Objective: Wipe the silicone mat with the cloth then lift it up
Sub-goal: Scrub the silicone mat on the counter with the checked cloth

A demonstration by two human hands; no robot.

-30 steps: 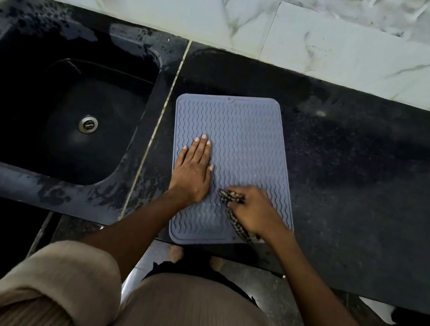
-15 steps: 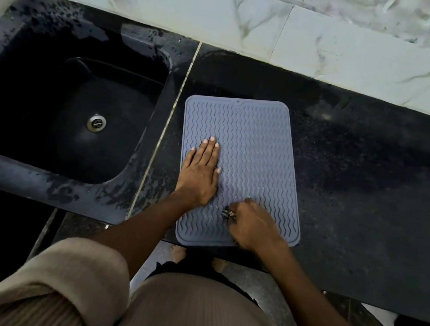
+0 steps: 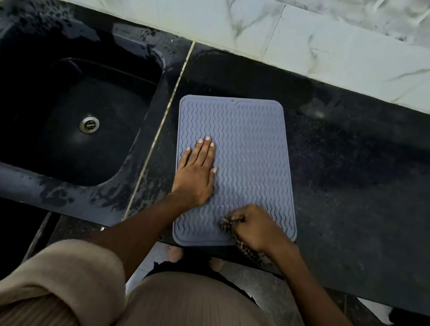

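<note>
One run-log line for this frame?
stage: wiping | left hand: flat on silicone mat | right hand: grips cloth | mat: on counter

One mat (image 3: 250, 151), one cloth (image 3: 243, 247), two hands (image 3: 195, 178), one sink (image 3: 43, 167).

left hand (image 3: 196, 176) flat on silicone mat (image 3: 250, 151), right hand (image 3: 255, 227) gripping cloth (image 3: 246, 247)

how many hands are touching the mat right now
2. The left hand lies flat, fingers straight, on the left half of the silicone mat. The right hand grips the cloth at the mat's near right corner.
</note>
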